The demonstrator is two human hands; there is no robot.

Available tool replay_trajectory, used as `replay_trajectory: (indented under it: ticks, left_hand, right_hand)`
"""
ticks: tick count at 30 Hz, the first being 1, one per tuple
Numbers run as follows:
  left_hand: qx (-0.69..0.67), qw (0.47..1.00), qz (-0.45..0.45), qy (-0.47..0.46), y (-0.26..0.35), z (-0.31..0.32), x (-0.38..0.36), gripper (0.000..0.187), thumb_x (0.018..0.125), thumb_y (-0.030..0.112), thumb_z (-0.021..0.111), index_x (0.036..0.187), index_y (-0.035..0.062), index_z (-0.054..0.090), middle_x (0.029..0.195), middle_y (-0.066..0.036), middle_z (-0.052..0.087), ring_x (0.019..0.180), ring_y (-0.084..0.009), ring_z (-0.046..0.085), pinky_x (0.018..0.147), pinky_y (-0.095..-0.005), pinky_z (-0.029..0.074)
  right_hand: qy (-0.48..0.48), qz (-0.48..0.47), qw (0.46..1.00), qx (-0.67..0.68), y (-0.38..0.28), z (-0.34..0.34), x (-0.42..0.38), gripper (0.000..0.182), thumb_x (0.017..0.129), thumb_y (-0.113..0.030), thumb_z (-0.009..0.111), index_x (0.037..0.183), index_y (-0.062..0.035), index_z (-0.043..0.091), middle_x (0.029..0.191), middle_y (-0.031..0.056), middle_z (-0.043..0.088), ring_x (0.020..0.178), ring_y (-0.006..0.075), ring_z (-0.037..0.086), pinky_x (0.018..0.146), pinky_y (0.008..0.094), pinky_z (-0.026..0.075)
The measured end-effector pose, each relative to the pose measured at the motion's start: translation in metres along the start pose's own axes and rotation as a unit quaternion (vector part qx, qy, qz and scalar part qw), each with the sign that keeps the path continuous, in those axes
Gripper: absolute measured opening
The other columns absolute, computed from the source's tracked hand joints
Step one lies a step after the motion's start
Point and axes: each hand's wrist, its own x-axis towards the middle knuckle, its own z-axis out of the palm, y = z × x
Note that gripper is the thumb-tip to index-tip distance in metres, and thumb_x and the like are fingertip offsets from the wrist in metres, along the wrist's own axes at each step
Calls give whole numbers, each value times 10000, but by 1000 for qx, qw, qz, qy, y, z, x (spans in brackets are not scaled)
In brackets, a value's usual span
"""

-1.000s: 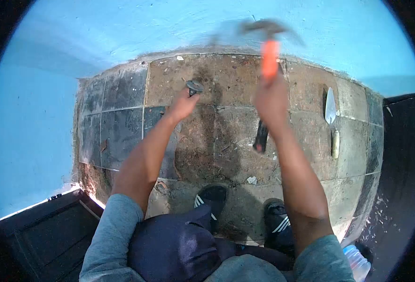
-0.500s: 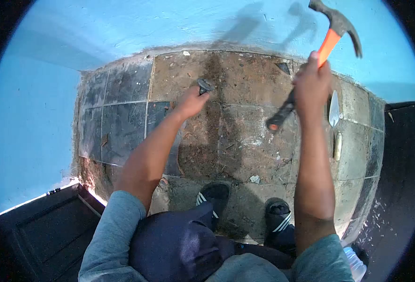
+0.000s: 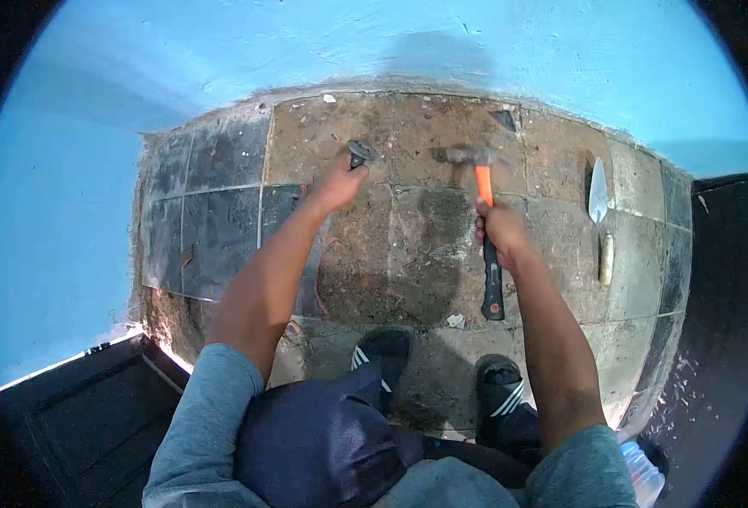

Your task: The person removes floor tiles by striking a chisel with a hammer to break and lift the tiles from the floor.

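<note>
My left hand [image 3: 337, 185] is wrapped round a chisel [image 3: 360, 152] whose wide dark top shows above the fist; its lower end is hidden. To the right, my right hand [image 3: 501, 227] grips a claw hammer [image 3: 483, 182] by its orange and black handle. The hammer's head is blurred and hangs over the bare brown patch of floor [image 3: 437, 245], to the right of the chisel and apart from it.
A trowel [image 3: 598, 193] lies at the right. Dark tiles [image 3: 221, 224] cover the left side. A dark shard [image 3: 504, 120] lies near the blue wall [image 3: 349, 42]. Black sandals [image 3: 499, 385] stand at the front. A plastic container [image 3: 641, 474] is at lower right.
My right hand has come down and to the left with the hammer, from in front of the wall to over the floor. My left hand with the chisel has shifted slightly left.
</note>
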Motion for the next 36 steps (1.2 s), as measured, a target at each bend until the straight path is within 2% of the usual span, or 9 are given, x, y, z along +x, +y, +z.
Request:
replay_trajectory:
  ticks: [1, 10, 13, 15, 21, 26, 31, 33, 36]
  left_hand:
    - [1, 1000, -24, -13, -2, 0, 0, 352, 908, 245, 587, 1160, 2, 625, 959, -161, 684, 906, -268, 619, 866, -407, 485]
    - [-10, 1000, -5, 15, 17, 18, -11, 330, 881, 200, 583, 1136, -3, 638, 994, -152, 692, 914, -257, 621, 867, -397, 487]
    - [-42, 999, 26, 17, 12, 19, -10, 338, 874, 235, 598, 1116, 6, 653, 924, -220, 693, 884, -385, 668, 806, -448, 504]
    - [-67, 997, -5, 37, 7, 22, -8, 333, 875, 230, 595, 1118, 10, 649, 928, -207, 689, 867, -359, 659, 800, -443, 499]
    - [-44, 997, -15, 65, 7, 13, -7, 365, 878, 234, 594, 1176, 26, 625, 968, -188, 687, 890, -341, 649, 805, -432, 490]
    - [-37, 999, 3, 26, 6, 13, -6, 376, 888, 235, 590, 1200, 27, 613, 962, -185, 685, 899, -347, 650, 820, -430, 489]
    - [-41, 998, -7, 57, 5, 5, -11, 349, 905, 232, 582, 1181, 20, 613, 832, -121, 637, 786, -244, 602, 756, -399, 480]
    - [-77, 995, -38, 48, -13, 1, -1, 347, 909, 235, 581, 1190, 33, 614, 838, -117, 645, 790, -250, 612, 759, -404, 481]
    - [-85, 993, -69, 46, -11, -2, -2, 333, 912, 241, 586, 1173, 39, 628, 895, -153, 682, 852, -311, 651, 792, -432, 490]
  right_hand:
    - [-24, 27, 998, 47, 10, -4, -6, 213, 1011, -260, 596, 1036, -52, 562, 708, 33, 531, 587, 146, 570, 505, 299, 476]
    - [-127, 175, 939, 269, 68, -6, -45, 206, 1011, -255, 598, 1024, -57, 542, 761, 53, 572, 687, 211, 638, 591, 310, 575]
    - [-159, 188, 936, 251, 82, -4, -46, 231, 1018, -274, 581, 1022, -45, 552, 770, 66, 600, 747, 237, 680, 651, 345, 602]
    - [-158, 196, 938, 239, 81, 0, -49, 235, 1025, -278, 561, 1044, -44, 555, 783, 66, 612, 800, 246, 701, 724, 380, 613]
    - [-136, 170, 931, 291, 78, 5, -47, 211, 1016, -262, 576, 1067, -59, 551, 758, 43, 581, 647, 189, 616, 568, 344, 528]
    - [-8, 28, 1000, -6, 39, 4, -60, 189, 969, -228, 640, 977, -58, 560, 694, 9, 531, 533, 131, 509, 483, 330, 442]
    - [55, -206, 954, -209, -38, -24, -69, 196, 929, -171, 673, 983, -10, 576, 711, 27, 558, 599, 152, 524, 564, 328, 427]
    - [85, -304, 916, -246, -72, -31, -65, 210, 918, -150, 673, 1024, 5, 578, 735, 60, 571, 643, 171, 531, 615, 338, 435]
    - [104, -330, 902, -258, -120, -4, -91, 215, 921, -152, 658, 1026, 13, 566, 769, 136, 602, 676, 267, 585, 652, 399, 460]
